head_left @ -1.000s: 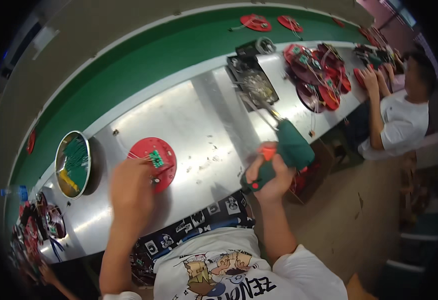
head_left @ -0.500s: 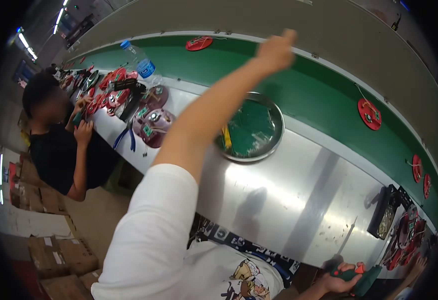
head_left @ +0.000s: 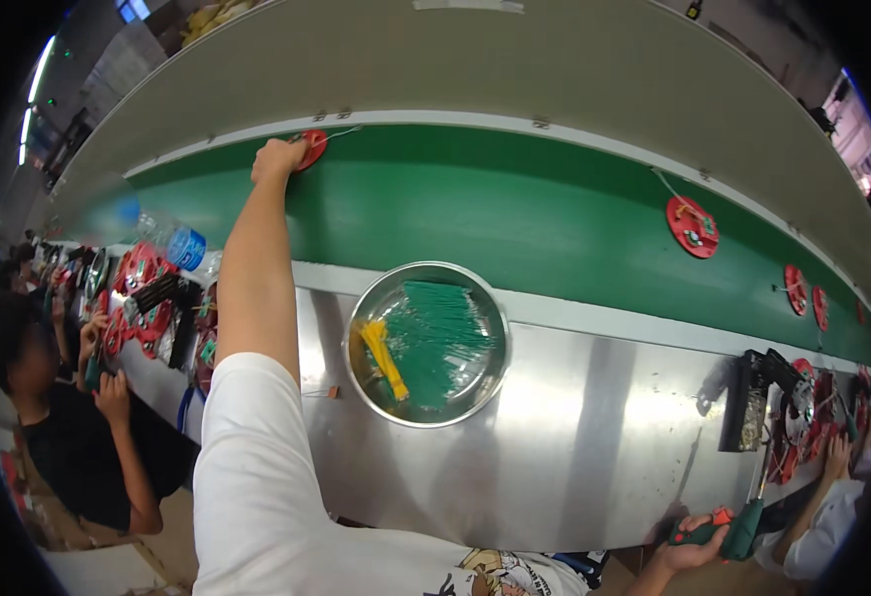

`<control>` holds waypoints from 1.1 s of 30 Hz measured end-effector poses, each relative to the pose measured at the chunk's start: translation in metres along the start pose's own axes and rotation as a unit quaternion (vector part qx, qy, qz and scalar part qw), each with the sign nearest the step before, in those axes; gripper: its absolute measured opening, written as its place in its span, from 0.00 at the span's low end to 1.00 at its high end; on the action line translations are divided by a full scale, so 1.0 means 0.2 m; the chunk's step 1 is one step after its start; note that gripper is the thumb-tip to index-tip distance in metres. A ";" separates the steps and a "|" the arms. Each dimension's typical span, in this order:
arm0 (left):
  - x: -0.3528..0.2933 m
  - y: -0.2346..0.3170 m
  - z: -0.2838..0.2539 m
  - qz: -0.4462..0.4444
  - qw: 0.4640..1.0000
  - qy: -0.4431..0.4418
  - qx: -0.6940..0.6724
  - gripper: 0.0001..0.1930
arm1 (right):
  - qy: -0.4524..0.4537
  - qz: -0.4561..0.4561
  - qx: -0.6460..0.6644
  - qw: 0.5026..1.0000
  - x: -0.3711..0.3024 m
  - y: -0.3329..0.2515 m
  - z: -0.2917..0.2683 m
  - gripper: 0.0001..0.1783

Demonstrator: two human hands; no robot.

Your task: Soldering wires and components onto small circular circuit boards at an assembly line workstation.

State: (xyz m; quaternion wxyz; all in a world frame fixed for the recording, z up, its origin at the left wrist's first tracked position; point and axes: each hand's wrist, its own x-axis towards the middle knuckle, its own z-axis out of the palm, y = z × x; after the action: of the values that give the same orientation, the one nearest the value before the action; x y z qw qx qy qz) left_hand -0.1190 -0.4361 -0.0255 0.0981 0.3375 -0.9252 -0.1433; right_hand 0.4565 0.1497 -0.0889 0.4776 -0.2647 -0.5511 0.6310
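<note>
- Your left hand (head_left: 275, 161) is leaving the bench (head_left: 555, 437) and reaching across the green belt (head_left: 475, 209) to a red disc (head_left: 314, 149) near its far edge.
- Another red disc (head_left: 692, 228) is now lying near that edge, right of the metal bowl (head_left: 491, 387).
- Your view is turning left.

Fluorescent tubes (head_left: 41, 70) glow at upper left; white glare streaks the metal tabletop (head_left: 540, 467) right of centre, between soft dark bands. Fisheye distortion bows the green conveyor belt (head_left: 475, 219); black vignetting swallows the corners.
</note>
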 end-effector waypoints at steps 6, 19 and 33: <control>0.03 0.12 0.03 0.195 0.974 -0.114 -0.002 0.25 | -0.005 0.001 0.053 0.999 -0.02 -0.01 0.11 0.19; -0.82 0.53 0.10 0.458 0.877 -0.124 0.077 0.18 | -0.047 -0.004 0.136 0.990 -0.05 -0.01 0.08 0.17; -2.27 0.22 -0.15 0.777 0.491 -0.381 -0.105 0.14 | -0.063 -0.007 0.152 0.986 -0.03 0.01 0.12 0.18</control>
State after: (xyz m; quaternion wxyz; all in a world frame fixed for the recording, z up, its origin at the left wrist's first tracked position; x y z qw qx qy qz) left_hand 0.2041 -0.1138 -0.0212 -0.1572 -0.6177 -0.7385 -0.2198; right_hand 0.4384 0.1335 -0.0856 0.4812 -0.1442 -0.4796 0.7195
